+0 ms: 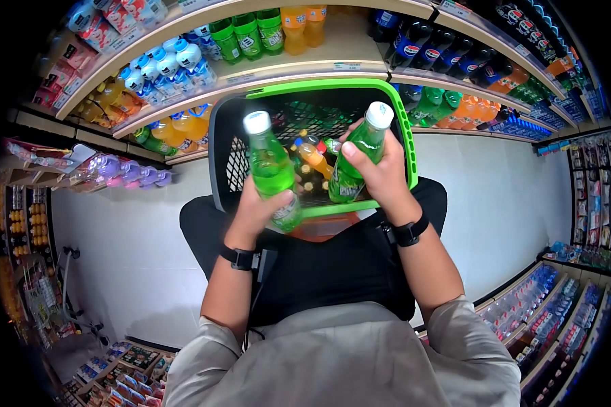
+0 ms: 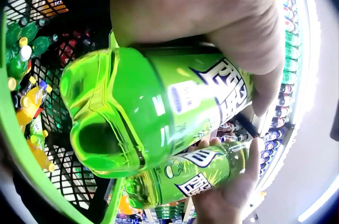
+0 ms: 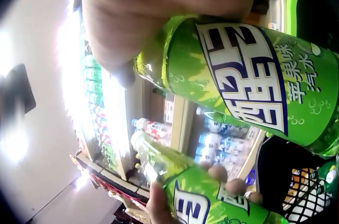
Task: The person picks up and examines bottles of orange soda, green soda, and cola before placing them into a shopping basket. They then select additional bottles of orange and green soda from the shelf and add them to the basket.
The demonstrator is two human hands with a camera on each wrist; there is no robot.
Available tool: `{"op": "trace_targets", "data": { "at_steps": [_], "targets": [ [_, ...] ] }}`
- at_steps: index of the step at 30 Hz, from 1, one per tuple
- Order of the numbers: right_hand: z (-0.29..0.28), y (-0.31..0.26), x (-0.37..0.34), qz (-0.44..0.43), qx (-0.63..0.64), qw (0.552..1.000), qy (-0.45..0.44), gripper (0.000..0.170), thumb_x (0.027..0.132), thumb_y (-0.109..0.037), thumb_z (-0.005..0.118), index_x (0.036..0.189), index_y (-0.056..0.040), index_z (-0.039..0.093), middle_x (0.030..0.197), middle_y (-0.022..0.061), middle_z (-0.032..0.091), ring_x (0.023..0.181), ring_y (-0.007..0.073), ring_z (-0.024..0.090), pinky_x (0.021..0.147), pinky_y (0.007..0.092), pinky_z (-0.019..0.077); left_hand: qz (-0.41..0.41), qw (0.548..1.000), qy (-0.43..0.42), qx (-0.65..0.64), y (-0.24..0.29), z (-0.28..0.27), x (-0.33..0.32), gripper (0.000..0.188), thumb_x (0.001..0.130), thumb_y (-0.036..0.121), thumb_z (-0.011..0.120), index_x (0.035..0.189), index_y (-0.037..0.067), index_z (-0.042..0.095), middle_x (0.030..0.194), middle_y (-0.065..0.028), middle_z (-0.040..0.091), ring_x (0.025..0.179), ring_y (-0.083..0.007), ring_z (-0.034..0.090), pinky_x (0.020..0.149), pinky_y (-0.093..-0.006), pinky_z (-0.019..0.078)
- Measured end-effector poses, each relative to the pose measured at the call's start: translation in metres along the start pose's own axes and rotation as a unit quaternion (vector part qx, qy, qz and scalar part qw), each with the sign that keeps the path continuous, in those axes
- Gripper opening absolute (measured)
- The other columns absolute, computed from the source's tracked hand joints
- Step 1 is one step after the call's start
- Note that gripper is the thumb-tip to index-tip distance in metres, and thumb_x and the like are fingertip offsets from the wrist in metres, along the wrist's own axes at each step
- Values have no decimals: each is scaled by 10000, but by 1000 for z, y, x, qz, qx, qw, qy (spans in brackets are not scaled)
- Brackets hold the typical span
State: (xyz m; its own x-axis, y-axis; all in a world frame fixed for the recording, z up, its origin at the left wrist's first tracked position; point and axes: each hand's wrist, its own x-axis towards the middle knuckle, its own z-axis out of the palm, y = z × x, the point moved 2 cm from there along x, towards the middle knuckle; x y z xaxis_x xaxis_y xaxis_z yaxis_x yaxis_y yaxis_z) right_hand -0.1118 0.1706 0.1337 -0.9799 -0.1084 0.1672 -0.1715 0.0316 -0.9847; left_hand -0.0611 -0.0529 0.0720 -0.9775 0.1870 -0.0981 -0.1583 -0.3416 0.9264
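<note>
In the head view my left hand [image 1: 251, 211] grips a green soda bottle [image 1: 270, 161] with a white cap around its lower body. My right hand [image 1: 389, 171] holds a matching green soda bottle [image 1: 347, 185] near its shoulder, thumb across the front. Both bottles lean over a black shopping basket [image 1: 225, 115] with a green rim. Printed labels show on the left bottle [image 2: 159, 99] in the left wrist view and on the right bottle [image 3: 243, 75] in the right wrist view. Inside the basket lie several bottles, an orange drink bottle [image 1: 313, 157] among them; the forearms hide part of its near side.
Drink shelves [image 1: 360, 47] rise just beyond the basket, with green bottles [image 1: 248, 35] and dark cola bottles [image 1: 414, 44] on them. A low display of bottles [image 1: 533, 298] stands at the right rear. Pale floor [image 1: 115, 230] extends on both sides of the legs.
</note>
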Motion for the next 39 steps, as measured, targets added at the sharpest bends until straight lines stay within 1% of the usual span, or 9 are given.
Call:
{"op": "trace_targets", "data": {
  "at_steps": [4, 12, 14, 17, 21, 25, 32, 33, 39],
  "targets": [
    [-29, 19, 37, 10, -94, 995, -7, 318, 857, -276, 783, 1007, -24, 661, 875, 42, 688, 797, 114, 636, 748, 278, 504, 29, 999, 20, 42, 5, -15, 40, 668, 752, 191, 774, 1290, -24, 440, 1033, -130, 629, 939, -244, 654, 863, -382, 522],
    [-47, 137, 70, 14, -243, 970, 10, 463, 847, -356, 791, 1128, -14, 657, 949, 127, 722, 800, 201, 679, 737, 324, 528, -19, 962, -58, 265, -33, -22, 127, 571, 742, 121, 858, 1213, 30, 547, 1154, -73, 655, 1074, -171, 628, 934, -333, 506],
    [-49, 166, 76, 64, -288, 955, -20, 515, 828, -367, 801, 1166, -15, 639, 974, 179, 713, 816, 300, 689, 740, 367, 538, -14, 897, -78, 435, -49, -23, 148, 644, 714, 224, 880, 1226, 27, 543, 1147, -112, 642, 1034, -222, 639, 911, -334, 503],
    [-57, 207, 89, 93, -296, 949, -65, 489, 832, -333, 799, 1166, -14, 638, 954, 174, 716, 845, 308, 701, 750, 365, 544, 15, 843, -68, 534, -85, -21, 174, 671, 679, 311, 890, 1180, 13, 558, 1101, -148, 652, 989, -276, 654, 900, -349, 517],
    [-66, 264, 97, 150, -288, 940, -104, 457, 848, -282, 793, 1190, -20, 642, 993, 161, 727, 895, 286, 716, 787, 337, 551, -93, 931, -15, 353, -144, -27, 211, 628, 663, 250, 892, 1164, 27, 584, 1046, -138, 705, 956, -271, 692, 864, -360, 532],
    [-62, 293, 101, 165, -278, 940, -106, 422, 803, -206, 799, 1154, -11, 669, 991, 201, 718, 934, 339, 696, 830, 373, 546, -118, 951, 31, 284, -214, -39, 231, 664, 648, 197, 917, 1164, 23, 538, 1051, -112, 702, 962, -249, 689, 871, -343, 537],
    [-60, 344, 113, 270, -262, 906, -193, 342, 836, -281, 741, 1019, 1, 681, 950, 240, 705, 921, 403, 674, 827, 428, 539, -264, 878, 261, 302, -297, -28, 227, 792, 683, 193, 907, 1276, -1, 418, 1147, -121, 649, 1047, -224, 636, 904, -345, 527],
    [-56, 344, 118, 277, -290, 895, -195, 362, 854, -304, 723, 1039, 3, 673, 942, 244, 704, 926, 411, 670, 840, 439, 532, -267, 869, 281, 308, -308, -31, 223, 782, 649, 317, 902, 1240, 47, 466, 1112, -137, 670, 1075, -291, 642, 979, -375, 475],
    [-37, 370, 129, 341, -368, 836, -223, 626, 954, -454, 516, 1278, 81, 525, 1186, 310, 634, 1138, 438, 604, 992, 458, 466, -434, 838, 318, 89, -294, -19, 208, 660, 855, 269, 777, 1368, 18, 447, 1238, -117, 606, 1051, -236, 634, 832, -368, 578]
  ]
}}
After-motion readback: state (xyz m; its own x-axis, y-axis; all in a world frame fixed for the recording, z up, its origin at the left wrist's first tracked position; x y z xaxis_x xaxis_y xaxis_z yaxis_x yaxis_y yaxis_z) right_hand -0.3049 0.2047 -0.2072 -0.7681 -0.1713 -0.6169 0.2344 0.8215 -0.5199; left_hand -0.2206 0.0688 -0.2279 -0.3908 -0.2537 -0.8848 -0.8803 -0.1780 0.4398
